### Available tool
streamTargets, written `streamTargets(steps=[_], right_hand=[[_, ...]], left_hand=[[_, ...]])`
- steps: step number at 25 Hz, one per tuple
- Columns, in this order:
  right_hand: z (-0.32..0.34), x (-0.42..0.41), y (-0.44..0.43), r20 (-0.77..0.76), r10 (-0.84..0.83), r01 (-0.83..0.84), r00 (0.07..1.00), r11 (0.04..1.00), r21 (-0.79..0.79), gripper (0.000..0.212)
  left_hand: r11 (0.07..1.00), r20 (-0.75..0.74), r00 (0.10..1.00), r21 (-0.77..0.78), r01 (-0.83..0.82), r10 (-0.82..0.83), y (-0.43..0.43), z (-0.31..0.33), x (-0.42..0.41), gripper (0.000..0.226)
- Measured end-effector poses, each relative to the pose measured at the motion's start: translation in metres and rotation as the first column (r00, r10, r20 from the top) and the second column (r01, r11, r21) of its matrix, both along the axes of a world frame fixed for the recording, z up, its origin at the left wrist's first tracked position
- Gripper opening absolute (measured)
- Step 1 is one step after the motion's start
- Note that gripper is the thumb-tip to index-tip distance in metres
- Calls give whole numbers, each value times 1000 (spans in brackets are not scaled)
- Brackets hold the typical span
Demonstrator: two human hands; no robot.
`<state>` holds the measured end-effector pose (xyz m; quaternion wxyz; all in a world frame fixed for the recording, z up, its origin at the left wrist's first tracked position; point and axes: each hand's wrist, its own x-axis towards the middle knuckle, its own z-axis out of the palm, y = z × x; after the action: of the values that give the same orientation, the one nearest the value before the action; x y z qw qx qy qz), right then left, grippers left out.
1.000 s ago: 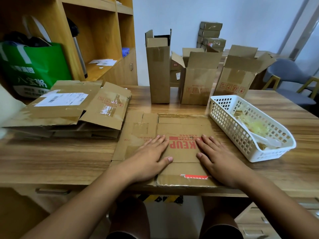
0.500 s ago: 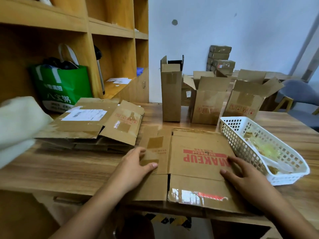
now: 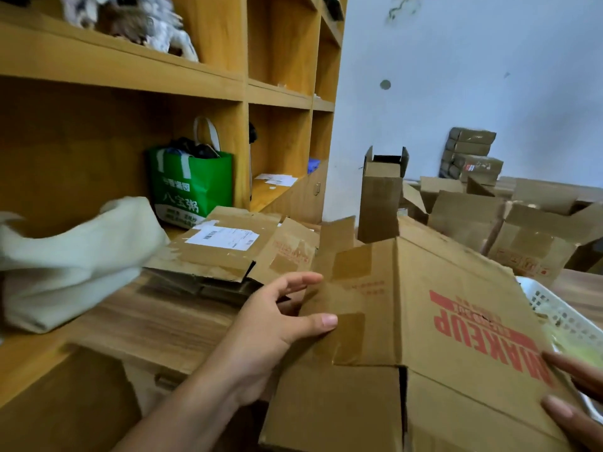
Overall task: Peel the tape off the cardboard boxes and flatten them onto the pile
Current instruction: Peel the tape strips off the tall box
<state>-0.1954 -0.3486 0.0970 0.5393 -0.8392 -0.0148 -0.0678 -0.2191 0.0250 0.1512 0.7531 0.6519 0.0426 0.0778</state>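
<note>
A flattened cardboard box (image 3: pixel 434 321) with red MAKEUP lettering is lifted off the table, tilted up toward me. My left hand (image 3: pixel 270 324) grips its left edge, thumb on top and fingers behind. My right hand (image 3: pixel 577 399) holds its right edge at the frame's lower right; only fingertips show. The pile of flattened boxes (image 3: pixel 228 249), topped by one with a white label, lies on the table to the left. Upright open boxes stand behind: a tall one (image 3: pixel 380 197) and wider ones (image 3: pixel 535 236).
A white plastic basket (image 3: pixel 554 308) sits at right, mostly hidden by the held box. A cream cloth (image 3: pixel 65 256) lies at left on the wooden table (image 3: pixel 146 324). A green bag (image 3: pixel 192 187) stands in the wooden shelf unit (image 3: pixel 195 89). Stacked small boxes (image 3: pixel 473 154) sit far back.
Both hands went from pressing the flattened MAKEUP box on the table to gripping its edges and lifting it. The view has swung left and up.
</note>
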Motion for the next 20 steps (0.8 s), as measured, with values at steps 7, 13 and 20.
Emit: streamTargets(steps=[7, 13, 20], right_hand=[[106, 43, 119, 72, 217, -228, 974, 937, 266, 42], [108, 130, 255, -42, 337, -301, 941, 885, 355, 43], [62, 196, 349, -120, 375, -333, 919, 903, 272, 48]], left_hand=[[945, 175, 974, 265, -190, 147, 100, 90, 13, 46], [815, 149, 939, 466, -344, 311, 210, 104, 76, 37], [662, 103, 925, 670, -337, 366, 297, 41, 142, 22]])
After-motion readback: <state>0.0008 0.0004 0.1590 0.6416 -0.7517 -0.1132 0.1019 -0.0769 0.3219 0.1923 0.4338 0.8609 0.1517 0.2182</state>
